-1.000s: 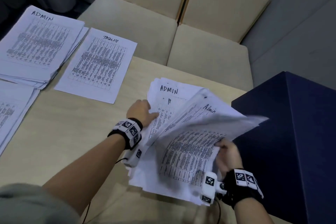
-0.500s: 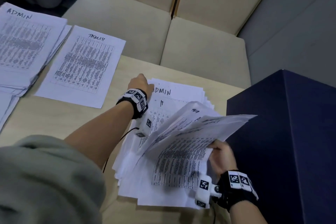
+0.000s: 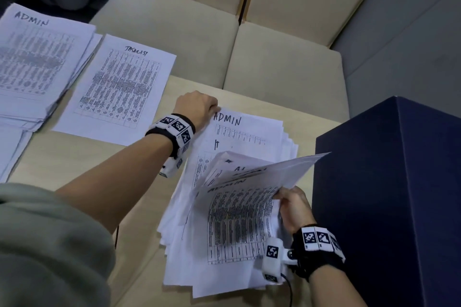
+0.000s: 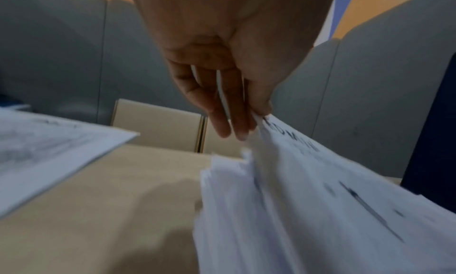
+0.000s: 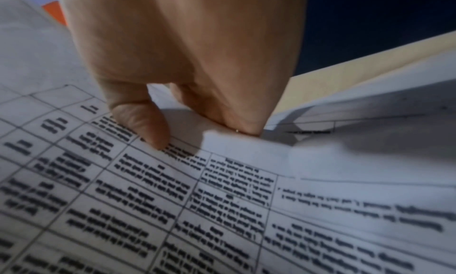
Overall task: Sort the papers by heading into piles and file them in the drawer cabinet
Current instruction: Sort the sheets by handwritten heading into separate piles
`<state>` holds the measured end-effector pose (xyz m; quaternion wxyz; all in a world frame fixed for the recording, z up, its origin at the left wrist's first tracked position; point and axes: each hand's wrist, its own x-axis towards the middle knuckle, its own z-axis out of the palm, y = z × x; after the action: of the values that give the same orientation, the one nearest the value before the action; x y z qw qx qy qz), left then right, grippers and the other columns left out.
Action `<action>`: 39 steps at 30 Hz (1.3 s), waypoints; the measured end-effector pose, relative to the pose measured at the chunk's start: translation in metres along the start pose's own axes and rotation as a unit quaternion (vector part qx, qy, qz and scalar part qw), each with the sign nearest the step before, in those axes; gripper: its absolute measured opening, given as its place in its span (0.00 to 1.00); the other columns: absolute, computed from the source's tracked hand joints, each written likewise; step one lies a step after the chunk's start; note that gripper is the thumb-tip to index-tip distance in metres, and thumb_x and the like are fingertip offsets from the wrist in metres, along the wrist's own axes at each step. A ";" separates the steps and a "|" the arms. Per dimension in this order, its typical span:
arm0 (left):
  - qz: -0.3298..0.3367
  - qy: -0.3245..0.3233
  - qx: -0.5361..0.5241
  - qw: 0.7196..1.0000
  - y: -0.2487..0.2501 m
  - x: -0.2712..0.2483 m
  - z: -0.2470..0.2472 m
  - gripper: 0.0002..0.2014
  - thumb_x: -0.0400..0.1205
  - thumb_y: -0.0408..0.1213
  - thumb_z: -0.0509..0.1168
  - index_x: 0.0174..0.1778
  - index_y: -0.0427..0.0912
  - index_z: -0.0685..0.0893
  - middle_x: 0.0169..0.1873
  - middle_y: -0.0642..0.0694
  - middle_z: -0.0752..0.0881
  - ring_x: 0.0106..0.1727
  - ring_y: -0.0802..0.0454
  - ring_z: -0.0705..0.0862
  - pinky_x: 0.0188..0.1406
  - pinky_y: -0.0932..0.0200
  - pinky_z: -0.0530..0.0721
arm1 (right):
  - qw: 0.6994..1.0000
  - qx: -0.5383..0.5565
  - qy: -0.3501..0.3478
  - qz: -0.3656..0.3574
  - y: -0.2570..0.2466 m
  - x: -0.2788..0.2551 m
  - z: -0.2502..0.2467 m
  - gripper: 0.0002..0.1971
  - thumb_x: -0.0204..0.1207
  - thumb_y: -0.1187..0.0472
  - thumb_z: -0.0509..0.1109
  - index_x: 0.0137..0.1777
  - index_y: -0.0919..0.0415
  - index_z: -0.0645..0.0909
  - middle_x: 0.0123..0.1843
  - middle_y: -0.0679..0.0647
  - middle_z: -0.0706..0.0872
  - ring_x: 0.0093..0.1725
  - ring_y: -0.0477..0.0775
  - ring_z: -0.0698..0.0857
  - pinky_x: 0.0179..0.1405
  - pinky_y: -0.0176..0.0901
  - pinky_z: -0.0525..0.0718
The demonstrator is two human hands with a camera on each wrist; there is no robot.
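A messy stack of papers [image 3: 239, 279] lies on the table by the dark blue drawer cabinet [image 3: 386, 194]. My left hand [image 3: 215, 108] pinches the top left corner of a sheet headed ADMIN [image 3: 249, 132]. In the left wrist view my left hand [image 4: 251, 122] has thumb and fingers closed on that ADMIN sheet's [image 4: 308, 171] corner, lifting it slightly. My right hand [image 3: 282, 197] holds several upper sheets [image 3: 249, 207] raised off the stack at their right edge. In the right wrist view my right hand [image 5: 197, 134] has its thumb on the printed table of the top raised sheet [image 5: 172, 200], fingers beneath.
An ADMIN pile [image 3: 37, 57] lies at the far left of the wooden table [image 3: 74, 157], with a single TASKLIST sheet [image 3: 117, 87] beside it. Another pile [image 3: 10, 154] shows at the left edge. Two beige chairs [image 3: 174, 27] stand behind the table.
My left hand slid from the middle of the ADMIN sheet up to its top left corner and took hold of it. My right hand kept the raised sheets.
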<state>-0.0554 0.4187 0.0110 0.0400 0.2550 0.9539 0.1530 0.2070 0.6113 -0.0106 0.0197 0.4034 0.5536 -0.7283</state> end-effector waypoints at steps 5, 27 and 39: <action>-0.027 0.097 -0.166 0.981 -0.001 -0.004 -0.046 0.12 0.88 0.41 0.59 0.50 0.41 0.87 0.39 0.41 0.89 0.41 0.40 0.86 0.42 0.48 0.85 | 1.000 0.022 0.016 -0.016 -0.002 -0.005 0.006 0.17 0.53 0.71 0.67 0.45 0.73 0.79 0.41 0.68 0.85 0.43 0.65 0.84 0.49 0.53 0.81; 0.185 0.080 -0.547 0.813 0.060 -0.081 -0.203 0.06 0.88 0.32 0.57 0.47 0.42 0.77 0.34 0.49 0.73 0.33 0.58 0.70 0.35 0.64 0.70 | 0.934 -0.013 -0.027 -0.357 -0.154 -0.087 0.028 0.16 0.67 0.51 0.77 0.55 0.50 0.88 0.57 0.50 0.92 0.61 0.52 0.89 0.60 0.42 0.85; 0.056 -0.028 -0.670 0.739 0.050 -0.101 -0.156 0.46 0.61 0.59 0.81 0.72 0.43 0.73 0.63 0.49 0.87 0.62 0.52 0.86 0.68 0.41 0.81 | 0.882 0.056 0.096 -0.458 -0.157 -0.087 0.054 0.09 0.81 0.59 0.73 0.59 0.53 0.80 0.53 0.49 0.88 0.58 0.53 0.87 0.65 0.55 0.84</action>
<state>0.0320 0.3673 0.1748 0.2186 0.2194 0.5872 0.7479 0.1606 0.5910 0.1701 -0.3917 0.1732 0.6342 -0.6437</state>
